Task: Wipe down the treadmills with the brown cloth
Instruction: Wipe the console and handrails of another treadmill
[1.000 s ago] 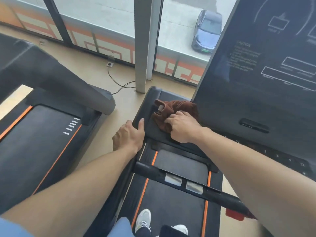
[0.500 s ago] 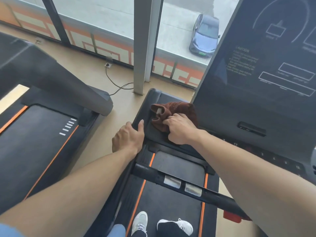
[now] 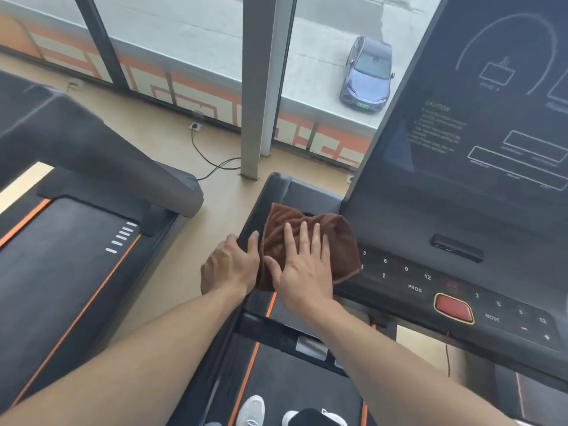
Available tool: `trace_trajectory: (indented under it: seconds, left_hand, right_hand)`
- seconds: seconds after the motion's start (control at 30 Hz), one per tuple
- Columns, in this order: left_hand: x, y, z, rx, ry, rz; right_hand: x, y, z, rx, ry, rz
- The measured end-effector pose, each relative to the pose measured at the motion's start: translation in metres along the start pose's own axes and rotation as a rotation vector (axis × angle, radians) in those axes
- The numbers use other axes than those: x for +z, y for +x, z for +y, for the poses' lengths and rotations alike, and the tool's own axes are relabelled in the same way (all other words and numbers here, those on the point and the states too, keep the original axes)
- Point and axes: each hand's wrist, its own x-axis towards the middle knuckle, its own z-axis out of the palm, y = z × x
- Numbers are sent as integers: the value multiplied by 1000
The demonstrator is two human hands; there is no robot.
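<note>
At the left end of the console [image 3: 455, 305], the cloth [image 3: 310, 238] lies bunched over the dark plastic beside the screen [image 3: 491, 124], with its right edge just reaching the first row of printed numbers. The right hand [image 3: 302, 265] lies flat on it, fingers straight and slightly spread, palm pressing the cloth down. The left hand [image 3: 230, 267] curls round the console's left edge just beside the cloth, thumb on top, seemingly bracing.

Judging by this, the wiping is in its early part. Only the console's left corner is under the cloth; whether any surface is already clean cannot be told, since no streaks or dust show on the plastic. Left to do on this treadmill [image 3: 301, 379], as far as can be seen: the button panel with its red button [image 3: 454, 308], the screen, the handlebar [image 3: 276, 329] below and the side rails. The neighbouring treadmill [image 3: 70, 241] on the left stands well apart from both hands and looks untouched, so most of the job appears to lie ahead.
</note>
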Motion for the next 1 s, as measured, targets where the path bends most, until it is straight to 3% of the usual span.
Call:
trace_trajectory:
  seconds: [0.23, 0.37, 0.53, 0.67, 0.83, 0.93, 1.0]
  left_hand:
    - [2, 2, -3, 6, -1, -3]
    - [1, 2, -2, 8, 23, -9]
    - [0, 1, -1, 8, 42, -4]
    - [0, -1, 0, 1, 43, 0]
    - [1, 0, 0, 15, 56, -17]
    - [-2, -1, 1, 78, 49, -52]
    - [-4, -2, 0, 105, 17, -64]
  right_hand:
    - [7, 34, 1, -130, 3, 91]
    - [0, 58, 10, -232, 67, 40]
    - [-20, 98, 19, -406, -219, 204]
    - [-47, 124, 38, -402, -360, 220]
    - [-26, 84, 40, -688, 63, 89]
    - [-30, 61, 35, -633, 290, 6]
    - [-38, 49, 35, -522, 424, 65]
